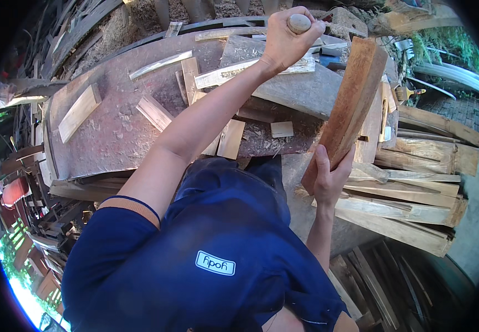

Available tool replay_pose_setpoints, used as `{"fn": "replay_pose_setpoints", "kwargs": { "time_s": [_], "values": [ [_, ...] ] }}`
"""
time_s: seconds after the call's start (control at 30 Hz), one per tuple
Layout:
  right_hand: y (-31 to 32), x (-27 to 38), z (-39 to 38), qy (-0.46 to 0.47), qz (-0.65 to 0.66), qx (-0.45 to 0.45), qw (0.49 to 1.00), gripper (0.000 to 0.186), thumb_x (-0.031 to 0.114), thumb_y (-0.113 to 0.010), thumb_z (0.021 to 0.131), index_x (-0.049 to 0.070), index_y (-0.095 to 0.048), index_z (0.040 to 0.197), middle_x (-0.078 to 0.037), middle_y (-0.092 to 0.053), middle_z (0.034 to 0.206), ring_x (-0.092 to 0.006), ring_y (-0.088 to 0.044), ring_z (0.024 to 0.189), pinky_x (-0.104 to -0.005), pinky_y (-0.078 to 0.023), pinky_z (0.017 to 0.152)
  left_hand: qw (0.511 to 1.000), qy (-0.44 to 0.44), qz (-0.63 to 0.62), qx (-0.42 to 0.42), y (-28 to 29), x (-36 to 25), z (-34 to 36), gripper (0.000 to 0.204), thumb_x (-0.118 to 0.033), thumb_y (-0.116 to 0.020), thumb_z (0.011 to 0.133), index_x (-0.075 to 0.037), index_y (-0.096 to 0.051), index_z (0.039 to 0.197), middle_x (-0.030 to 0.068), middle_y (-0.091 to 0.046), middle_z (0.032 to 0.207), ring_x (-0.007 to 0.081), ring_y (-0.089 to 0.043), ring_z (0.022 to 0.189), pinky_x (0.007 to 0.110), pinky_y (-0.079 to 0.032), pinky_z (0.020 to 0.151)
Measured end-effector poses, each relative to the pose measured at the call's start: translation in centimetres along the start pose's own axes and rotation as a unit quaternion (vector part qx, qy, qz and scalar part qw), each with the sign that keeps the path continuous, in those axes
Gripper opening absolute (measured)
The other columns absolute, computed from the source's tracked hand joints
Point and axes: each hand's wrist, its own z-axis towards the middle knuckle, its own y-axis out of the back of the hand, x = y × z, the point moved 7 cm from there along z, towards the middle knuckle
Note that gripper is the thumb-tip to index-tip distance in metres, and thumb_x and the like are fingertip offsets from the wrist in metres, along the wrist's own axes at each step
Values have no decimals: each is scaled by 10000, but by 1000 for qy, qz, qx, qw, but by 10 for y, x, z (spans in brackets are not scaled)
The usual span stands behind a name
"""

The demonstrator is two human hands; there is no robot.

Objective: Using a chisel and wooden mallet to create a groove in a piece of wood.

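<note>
My left hand (292, 41) is closed in a fist around a round wooden handle (299, 23), whose butt end points up from the far side of the bench. The rest of that tool is hidden below the fist. On the right, my right hand (333, 174) grips the lower part of a thick brown wooden block (350, 99). The block is long and tilted, its far end leaning right. Beneath my left forearm lie a pale wood strip (223, 74) and a broad grey board (300, 88).
The reddish workbench (117, 127) carries scattered offcuts, among them a wedge-shaped piece (81, 112) and a small block (282, 129). Wood shavings lie about. Cut planks (411, 193) are stacked at the right, with a paintbrush (411, 93) beyond them.
</note>
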Motion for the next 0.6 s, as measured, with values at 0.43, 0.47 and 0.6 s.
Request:
{"fn": "replay_pose_setpoints", "kwargs": {
  "time_s": [0.43, 0.47, 0.6],
  "values": [
    [28, 63, 18, 196, 104, -110, 969, 745, 325, -692, 800, -87, -362, 1326, -206, -522, 1156, -274, -533, 1037, -376, -421, 924, 983, -116, 142, -9, -48, -17, -36, 174, -177, -733, 754, -52, -615, 730, 116, -628, 646, 176, -622, 559, 289, -499, 554],
    [27, 64, 19, 199, 103, -110, 968, 745, 325, -692, 800, -87, -362, 1326, -206, -522, 1156, -274, -533, 1037, -376, -421, 924, 983, -118, 140, -10, -49, -20, -42, 174, -177, -733, 754, -52, -615, 730, 116, -628, 646, 176, -622, 559, 289, -499, 554],
    [1, 49, 42, 111, -184, 7, 977, 598, 269, -719, 805, -55, -441, 1225, -204, -602, 988, -264, -590, 895, -363, -470, 808, 978, -122, 161, 55, -58, -14, -55, 206, -227, -737, 657, -131, -631, 805, 114, -635, 673, 337, -637, 642, 400, -517, 582]
  ]
}}
